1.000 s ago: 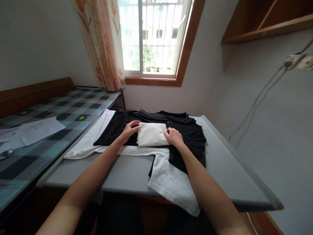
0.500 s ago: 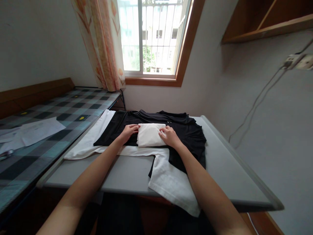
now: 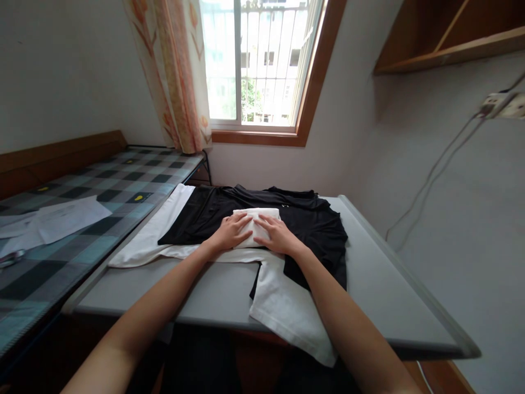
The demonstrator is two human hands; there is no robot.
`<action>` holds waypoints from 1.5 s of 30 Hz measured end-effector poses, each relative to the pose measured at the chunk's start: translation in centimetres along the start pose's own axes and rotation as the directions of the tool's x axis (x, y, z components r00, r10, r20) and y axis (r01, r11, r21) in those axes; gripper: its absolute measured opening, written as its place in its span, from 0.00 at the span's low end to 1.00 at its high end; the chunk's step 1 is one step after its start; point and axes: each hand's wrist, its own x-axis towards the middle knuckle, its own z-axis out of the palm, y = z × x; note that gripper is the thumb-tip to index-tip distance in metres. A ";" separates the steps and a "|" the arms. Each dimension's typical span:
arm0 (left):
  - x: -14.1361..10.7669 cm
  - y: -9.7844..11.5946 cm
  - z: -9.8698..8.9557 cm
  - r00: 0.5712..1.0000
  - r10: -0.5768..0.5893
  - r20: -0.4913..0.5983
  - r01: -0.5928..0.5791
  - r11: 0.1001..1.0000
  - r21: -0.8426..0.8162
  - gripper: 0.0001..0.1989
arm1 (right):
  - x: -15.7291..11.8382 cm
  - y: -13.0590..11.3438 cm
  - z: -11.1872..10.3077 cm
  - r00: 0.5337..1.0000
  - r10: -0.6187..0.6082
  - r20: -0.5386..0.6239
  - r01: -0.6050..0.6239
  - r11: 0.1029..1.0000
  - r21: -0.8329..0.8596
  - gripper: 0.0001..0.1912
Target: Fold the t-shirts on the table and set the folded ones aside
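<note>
A small folded white cloth bundle (image 3: 256, 212), perhaps a garment, lies on a spread black shirt (image 3: 320, 230). My left hand (image 3: 232, 231) rests flat on its left part with fingers spread. On its right part lies my right hand (image 3: 275, 232), fingers also apart. Both palms partly cover the bundle. Beneath the black shirt, a white T-shirt (image 3: 287, 306) sticks out at the left and front, and one of its sleeves hangs over the table's near edge.
The grey table (image 3: 381, 290) carries the clothes. Along the left stands a bed with a checked cover (image 3: 94, 180), with papers (image 3: 74, 216) on it. A window (image 3: 266, 65), a curtain (image 3: 176, 76), a wall shelf (image 3: 463, 49) and a socket with cords (image 3: 490, 104) surround it.
Both hands have moved inward from the sides of the white bundle onto its top, and their fingers have spread flat. The bundle and the shirts lie in the same place.
</note>
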 end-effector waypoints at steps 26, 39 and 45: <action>-0.1 -0.8 -1.3 0.956 0.280 -0.091 -0.286 0.956 -0.064 0.30 | 0.4 0.2 -0.4 0.943 -0.133 -0.304 0.132 0.991 -0.024 0.11; -0.1 -1.5 -0.6 0.969 0.192 -0.156 -0.184 0.981 0.065 0.23 | 0.2 0.6 -0.4 0.960 -0.213 -0.183 0.201 0.976 -0.083 0.25; 0.1 -1.5 -0.2 0.981 -0.036 -0.190 0.053 0.995 0.090 0.23 | 0.1 0.1 -1.5 0.918 -0.225 -0.325 0.183 0.971 -0.155 0.19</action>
